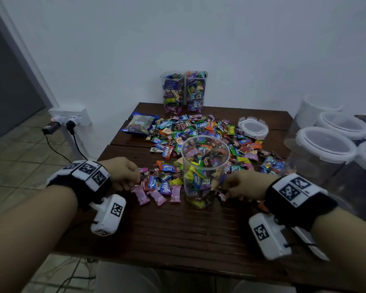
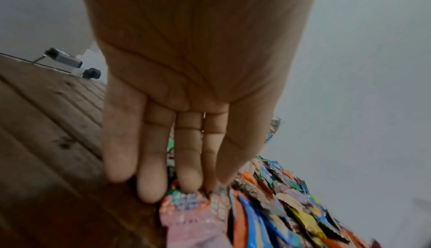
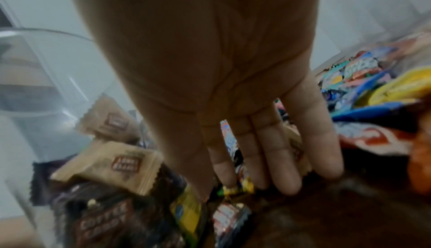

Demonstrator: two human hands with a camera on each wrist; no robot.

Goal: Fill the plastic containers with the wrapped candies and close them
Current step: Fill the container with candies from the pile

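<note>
The left hand rests at the near-left edge of the candy pile on the dark slatted desk. From the head view its fingers look curled over the wrappers; the left wrist view shows the fingers nearly straight, their tips pressed down on a pink-and-orange wrapper, and whether they pinch anything I cannot tell. Just beside that hand three pink candies lie with their long axes running roughly toward the person.

In the middle stands the open plastic container, a clear round tub, upright, mouth up, long axis vertical, more than half full of mixed wrappers. Behind it, against the wall, two tall clear jars stand side by side, packed to the brim.

The right hand sits at the container's right base, fingers bent down. The right wrist view alone shows the fingers nearly straight, tips on a yellow-ended candy, with tan candies and the container's curved wall to the left; a firm grip cannot be made out.

A white-rimmed lid lies flat on the far right of the desk, and lidded tubs stand beyond its edge.
</note>
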